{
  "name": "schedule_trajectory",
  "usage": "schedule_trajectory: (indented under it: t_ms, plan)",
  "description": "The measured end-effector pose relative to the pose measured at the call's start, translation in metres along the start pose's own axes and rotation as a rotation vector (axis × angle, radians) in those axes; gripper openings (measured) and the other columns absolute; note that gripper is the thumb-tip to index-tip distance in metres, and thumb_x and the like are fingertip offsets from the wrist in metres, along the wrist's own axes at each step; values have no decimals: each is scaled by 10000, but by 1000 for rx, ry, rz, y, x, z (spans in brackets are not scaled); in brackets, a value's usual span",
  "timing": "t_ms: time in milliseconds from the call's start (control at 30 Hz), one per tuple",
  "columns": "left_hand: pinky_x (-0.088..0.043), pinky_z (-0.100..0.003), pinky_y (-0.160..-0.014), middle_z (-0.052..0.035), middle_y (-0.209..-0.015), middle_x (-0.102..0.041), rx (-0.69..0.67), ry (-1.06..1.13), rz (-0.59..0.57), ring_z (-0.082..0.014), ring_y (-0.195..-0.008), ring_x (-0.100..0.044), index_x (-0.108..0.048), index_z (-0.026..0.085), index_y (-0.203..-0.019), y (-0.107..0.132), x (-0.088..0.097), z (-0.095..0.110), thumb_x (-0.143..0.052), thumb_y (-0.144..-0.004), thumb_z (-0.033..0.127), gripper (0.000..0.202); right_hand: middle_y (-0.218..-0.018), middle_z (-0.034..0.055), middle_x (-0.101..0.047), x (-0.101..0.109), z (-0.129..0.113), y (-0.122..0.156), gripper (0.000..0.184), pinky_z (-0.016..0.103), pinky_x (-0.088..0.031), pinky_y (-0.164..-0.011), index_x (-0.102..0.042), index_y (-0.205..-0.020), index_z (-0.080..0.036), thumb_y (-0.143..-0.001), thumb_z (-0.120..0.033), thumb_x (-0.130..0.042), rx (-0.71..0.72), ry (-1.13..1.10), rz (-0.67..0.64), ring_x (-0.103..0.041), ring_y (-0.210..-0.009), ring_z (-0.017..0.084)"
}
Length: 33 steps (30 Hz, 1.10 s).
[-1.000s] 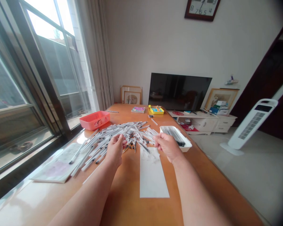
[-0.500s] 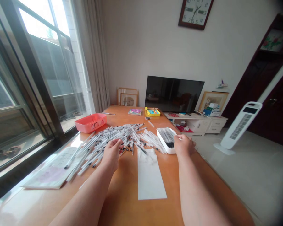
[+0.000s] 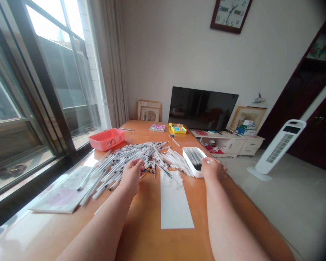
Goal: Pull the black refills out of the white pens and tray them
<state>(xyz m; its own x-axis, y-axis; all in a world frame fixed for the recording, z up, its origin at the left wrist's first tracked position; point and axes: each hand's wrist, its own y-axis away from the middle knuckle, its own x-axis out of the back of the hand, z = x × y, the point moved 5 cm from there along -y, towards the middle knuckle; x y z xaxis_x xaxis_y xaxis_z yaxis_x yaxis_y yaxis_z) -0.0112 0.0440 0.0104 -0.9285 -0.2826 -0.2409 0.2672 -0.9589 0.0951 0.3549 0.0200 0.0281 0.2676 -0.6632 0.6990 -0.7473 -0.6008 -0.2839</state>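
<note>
The wooden counter ran out in front of me, warm brown and glossy, with my white sheet of paper lying flat near its middle. The heap of pens covered the most room, spread beyond the sheet and out to its left. They were slim, straight and whitish, many with black ends, crossing one another at all angles; past the sheet's far right corner the pieces lay more nearly side by side. A booklet with a pale purple patch lay well to the left of the sheet, some pens resting across it. The sheet itself was smudged grey at its far end. The red basket stood beyond the sheet, far to its left, and the white box just beyond it to the right, filled with a bundle of clear, dark-ended rods. My right hand was at that box's edge, fingers curled; I could not tell what they gripped. My left hand, left of the sheet beside the heap, had its thumb and forefinger drawn close, and whether anything sat between them I could not tell. Smallest were the thin dark sticks at the sheet's far end.
</note>
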Motion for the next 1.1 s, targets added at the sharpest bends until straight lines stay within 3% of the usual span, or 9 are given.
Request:
schedule_trajectory:
  t_ms: [167, 333, 400, 567, 700, 800, 900, 1000, 1100]
  plan:
    - [-423, -292, -685, -89, -960, -707, -4, 0, 2, -152, -760, -592, -641, 165, -995, -2, 2, 0, -769, -676, 368, 399, -1265, 119, -655, 7, -11, 4, 382, 538, -351, -965, -731, -1156, -279, -875, -411, -510, 111, -73, 128, -474, -1180, 380]
    - [-428, -304, -703, -90, -972, -707, -29, -14, 12, -158, -771, -598, -643, 168, -1004, -4, 3, 1, -734, -722, 415, 385, -1048, 126, -704, 12, -41, 21, 277, 402, -415, -903, -738, -927, -197, -831, -371, -545, 369, -255, 175, -568, -1042, 306]
    - [-432, -311, -713, -86, -964, -704, -33, -9, 15, -160, -768, -601, -643, 169, -1004, -3, 4, 2, -734, -723, 422, 389, -925, 93, -709, 5, -53, 32, 243, 347, -443, -806, -713, -875, -199, -824, -375, -554, 436, -347, 62, -610, -884, 251]
    - [-432, -304, -713, -63, -922, -696, -25, 21, 19, -146, -728, -597, -635, 176, -978, -1, 4, 5, -735, -716, 402, 359, -739, 16, -694, -33, -66, 61, 187, 266, -414, -614, -698, -829, -216, -792, -360, -584, 490, -363, -418, -598, -667, 181]
    - [-426, -286, -697, -44, -866, -681, -21, 41, 21, -126, -691, -575, -626, 183, -961, 0, 4, 7, -729, -722, 376, 324, -658, -1, -662, -58, -57, 68, 171, 246, -369, -556, -695, -767, -214, -782, -346, -588, 462, -204, -547, -570, -600, 159]
    - [-425, -281, -689, -48, -867, -678, -25, 52, 29, -125, -694, -575, -625, 178, -964, 0, 5, 8, -725, -724, 362, 319, -705, 12, -689, -66, -52, 66, 194, 247, -376, -568, -730, -834, -220, -804, -322, -567, 449, -91, -556, -598, -634, 168]
    - [-425, -279, -682, -44, -842, -670, -30, 64, 31, -125, -686, -576, -625, 175, -945, 0, 5, 8, -728, -717, 357, 309, -921, 44, -750, -66, -53, 65, 293, 258, -431, -671, -739, -1049, -241, -831, -285, -548, 452, -21, -527, -663, -802, 196]
    - [-422, -279, -678, -32, -808, -659, -27, 69, 32, -127, -674, -577, -627, 178, -918, -1, 5, 7, -743, -695, 366, 315, -1154, 96, -728, -67, -57, 68, 418, 276, -455, -801, -656, -1267, -231, -874, -276, -522, 468, 45, -531, -667, -1021, 232]
    - [-409, -278, -662, -23, -778, -646, -27, 55, 26, -126, -653, -565, -630, 180, -898, -2, 5, 6, -750, -686, 394, 324, -1200, 146, -705, -71, -59, 70, 451, 295, -459, -851, -597, -1330, -190, -899, -290, -512, 458, 119, -551, -654, -1088, 257]
